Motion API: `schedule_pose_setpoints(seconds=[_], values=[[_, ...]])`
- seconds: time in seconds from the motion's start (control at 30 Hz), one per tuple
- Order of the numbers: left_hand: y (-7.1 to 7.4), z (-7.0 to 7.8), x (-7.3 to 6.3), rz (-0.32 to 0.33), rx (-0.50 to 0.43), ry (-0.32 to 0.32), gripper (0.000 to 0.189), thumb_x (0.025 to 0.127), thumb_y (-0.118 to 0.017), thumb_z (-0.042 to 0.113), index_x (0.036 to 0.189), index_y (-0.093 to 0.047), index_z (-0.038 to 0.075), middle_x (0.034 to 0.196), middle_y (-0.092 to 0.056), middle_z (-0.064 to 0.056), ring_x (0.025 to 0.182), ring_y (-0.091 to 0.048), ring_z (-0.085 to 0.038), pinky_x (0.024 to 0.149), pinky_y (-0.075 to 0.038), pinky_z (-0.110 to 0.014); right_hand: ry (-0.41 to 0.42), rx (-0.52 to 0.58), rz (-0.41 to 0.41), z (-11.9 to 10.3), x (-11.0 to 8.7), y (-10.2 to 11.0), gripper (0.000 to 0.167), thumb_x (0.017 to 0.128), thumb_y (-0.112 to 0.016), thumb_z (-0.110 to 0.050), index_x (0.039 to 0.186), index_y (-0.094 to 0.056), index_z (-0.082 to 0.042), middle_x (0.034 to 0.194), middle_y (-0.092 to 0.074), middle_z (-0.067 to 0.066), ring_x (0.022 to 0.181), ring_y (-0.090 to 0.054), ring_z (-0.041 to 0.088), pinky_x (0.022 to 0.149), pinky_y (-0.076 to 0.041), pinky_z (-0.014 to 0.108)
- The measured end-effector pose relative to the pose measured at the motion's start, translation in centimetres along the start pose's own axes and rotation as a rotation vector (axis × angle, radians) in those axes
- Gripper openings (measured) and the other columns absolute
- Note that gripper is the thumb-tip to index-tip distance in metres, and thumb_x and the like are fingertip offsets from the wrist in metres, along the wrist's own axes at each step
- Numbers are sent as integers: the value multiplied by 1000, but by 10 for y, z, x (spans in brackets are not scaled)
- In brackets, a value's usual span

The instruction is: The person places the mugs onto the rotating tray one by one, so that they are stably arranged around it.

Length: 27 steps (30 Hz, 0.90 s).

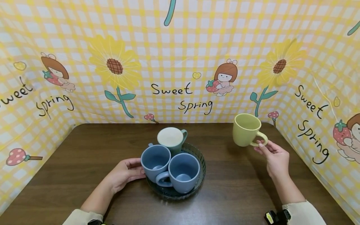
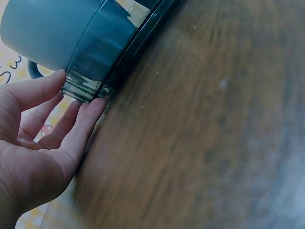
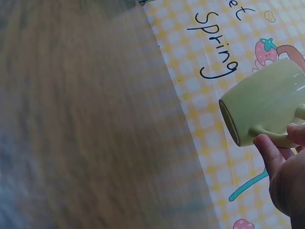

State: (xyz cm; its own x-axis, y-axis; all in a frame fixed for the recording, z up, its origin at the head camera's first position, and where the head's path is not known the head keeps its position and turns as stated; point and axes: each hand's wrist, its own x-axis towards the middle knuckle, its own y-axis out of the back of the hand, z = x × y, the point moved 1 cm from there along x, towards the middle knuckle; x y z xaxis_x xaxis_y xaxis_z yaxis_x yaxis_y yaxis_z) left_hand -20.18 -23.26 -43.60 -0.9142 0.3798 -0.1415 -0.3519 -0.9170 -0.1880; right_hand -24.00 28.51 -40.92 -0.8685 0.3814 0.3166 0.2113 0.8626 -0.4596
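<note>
**Yellow-green mug held above the table**

Right hand (image 1: pixel 274 157) pinching handle of pale yellow-green ceramic mug (image 1: pixel 247 129), lifted right of dark ribbed glass tray (image 1: pixel 201 175); left hand (image 1: pixel 126 173), fingers straight, steadying tray rim. Best kept level, clear of blue mugs (image 1: pixel 181 172)

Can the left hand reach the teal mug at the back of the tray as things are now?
Probably yes, with a detour. The left hand rests at the tray rim, and a blue mug stands between it and the teal mug. Nothing blocks a path above or behind the blue mug.
</note>
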Motion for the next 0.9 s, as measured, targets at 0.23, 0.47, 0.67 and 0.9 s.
schedule_pose_setpoints(seconds=[0.23,0.47,0.67,0.9], values=[[-1,2,-1,7,9,1,30,90,-66,-1,118,-68,10,107,-66,-6,95,-67,-18,87,-55,-38,4,9,-27,0,-3,-5,14,86,-59,20,89,-69,12,84,-73,17,74,-72,24,68,-58,35],[-1,2,-2,12,14,-3,30,90,-67,-1,119,-67,8,108,-66,-6,95,-67,-18,87,-55,-38,5,17,-67,-1,-8,-11,12,86,-59,21,93,-68,16,86,-73,18,76,-72,24,70,-58,36],[-1,1,-1,11,9,-2,31,90,-67,-2,119,-67,8,108,-66,-6,95,-67,-18,87,-55,-38,4,18,-88,0,-11,-16,11,86,-59,21,95,-64,21,87,-73,18,79,-72,24,70,-58,36],[-1,1,-1,16,6,2,31,89,-68,-2,118,-67,8,108,-66,-6,96,-67,-18,87,-55,-38,-10,-6,-113,-2,-15,-20,11,86,-60,20,96,-63,22,89,-73,17,82,-72,24,72,-58,36]])
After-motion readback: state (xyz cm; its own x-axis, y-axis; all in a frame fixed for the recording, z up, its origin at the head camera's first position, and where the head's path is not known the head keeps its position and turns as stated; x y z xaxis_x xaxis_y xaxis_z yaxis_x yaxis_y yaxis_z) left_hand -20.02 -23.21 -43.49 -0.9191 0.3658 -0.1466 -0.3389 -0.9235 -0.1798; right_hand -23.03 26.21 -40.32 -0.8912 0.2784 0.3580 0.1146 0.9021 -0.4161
